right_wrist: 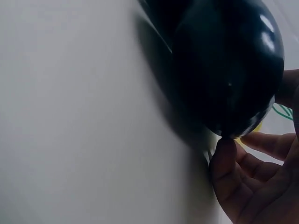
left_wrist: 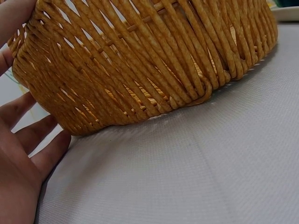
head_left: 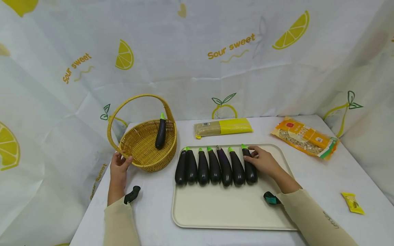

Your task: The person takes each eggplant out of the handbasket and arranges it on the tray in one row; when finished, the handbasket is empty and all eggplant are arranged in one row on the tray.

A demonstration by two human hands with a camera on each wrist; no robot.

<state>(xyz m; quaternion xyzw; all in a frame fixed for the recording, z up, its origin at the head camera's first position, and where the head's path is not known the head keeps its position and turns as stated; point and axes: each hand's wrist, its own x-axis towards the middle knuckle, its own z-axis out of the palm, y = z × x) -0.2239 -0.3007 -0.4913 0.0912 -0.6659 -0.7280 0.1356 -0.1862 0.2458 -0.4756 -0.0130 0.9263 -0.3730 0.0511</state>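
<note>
A row of several dark eggplants (head_left: 214, 167) lies side by side on a cream tray (head_left: 221, 212), green stem ends toward the back. My right hand (head_left: 261, 160) grips the rightmost eggplant (head_left: 250, 171) near its upper part, which still lies on the tray. Close up in the right wrist view, the fingers curl at the eggplant's (right_wrist: 229, 60) side. Over on the left, my left hand (head_left: 119, 167) holds the rim of a wicker basket (head_left: 138, 143), thumb over the edge and the other fingers along its outer wall. One eggplant (head_left: 161, 133) leans inside that basket, against its right wall.
Behind the tray lies a yellow and clear packet of noodles (head_left: 223, 127). An orange bag (head_left: 304, 136) lies at the back right, and a small yellow packet (head_left: 353, 203) near the right edge. The basket's tall handle (head_left: 135, 99) arches above it. White printed cloth hangs around the table.
</note>
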